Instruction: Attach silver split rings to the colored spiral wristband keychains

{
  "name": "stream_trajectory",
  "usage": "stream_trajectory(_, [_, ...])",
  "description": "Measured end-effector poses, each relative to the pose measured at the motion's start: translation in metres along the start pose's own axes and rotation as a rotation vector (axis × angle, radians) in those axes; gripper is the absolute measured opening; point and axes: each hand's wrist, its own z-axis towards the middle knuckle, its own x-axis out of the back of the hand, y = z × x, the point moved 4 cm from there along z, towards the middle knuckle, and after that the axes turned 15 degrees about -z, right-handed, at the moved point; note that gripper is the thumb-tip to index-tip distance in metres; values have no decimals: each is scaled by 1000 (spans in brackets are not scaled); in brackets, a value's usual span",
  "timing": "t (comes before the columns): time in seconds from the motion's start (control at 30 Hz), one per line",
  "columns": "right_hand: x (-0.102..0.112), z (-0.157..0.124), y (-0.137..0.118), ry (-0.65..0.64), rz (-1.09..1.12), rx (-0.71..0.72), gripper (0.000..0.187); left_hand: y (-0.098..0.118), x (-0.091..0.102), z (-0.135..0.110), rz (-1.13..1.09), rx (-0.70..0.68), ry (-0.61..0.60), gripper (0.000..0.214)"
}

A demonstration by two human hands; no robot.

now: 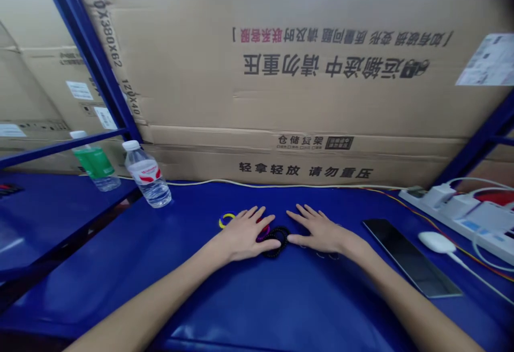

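Note:
My left hand [246, 236] lies palm down with its fingers spread, partly covering several small rings that look like spiral hair ties. A black one [285, 236] shows by my left thumb, seemingly overlapping another black one. From behind that hand peek a yellow and blue ring [222, 221] and a purple and red ring [263, 233]. My right hand [320, 232] is also flat, fingers apart, its thumb tip close to the black rings. Faint clear loops [333, 256] show at the edge of the right hand; how many it covers is hidden. Neither hand grips anything.
Both hands rest on a blue shelf [249, 304]. At the left stand two water bottles [148, 178], one beyond the blue frame bar. A dark phone [409, 258], a white charger-like piece [437, 242] and a power strip [461, 218] with cables lie right. A large cardboard box [193, 95] walls the back.

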Motion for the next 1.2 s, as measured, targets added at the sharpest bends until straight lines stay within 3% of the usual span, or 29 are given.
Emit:
stream_trajectory(0.67, [-2, 1, 5, 26, -5, 17, 89, 1, 0, 1, -4, 18, -33, 70])
stream_trajectory(0.8, [0, 1, 7, 87, 41, 47, 86, 1, 1, 2, -6, 13, -16, 70])
stream_trajectory(0.93, [15, -1, 11, 198, 73, 64, 71, 9, 14, 3, -3, -10, 47, 66])
stream_trajectory(1.03, [30, -5, 21, 304, 80, 44, 52, 24, 29, 3, -6, -94, 110, 51])
stream_trajectory(1.2, [37, -5, 39, 351, 75, 10, 27, 43, 31, -1, -10, -216, 42, 31])
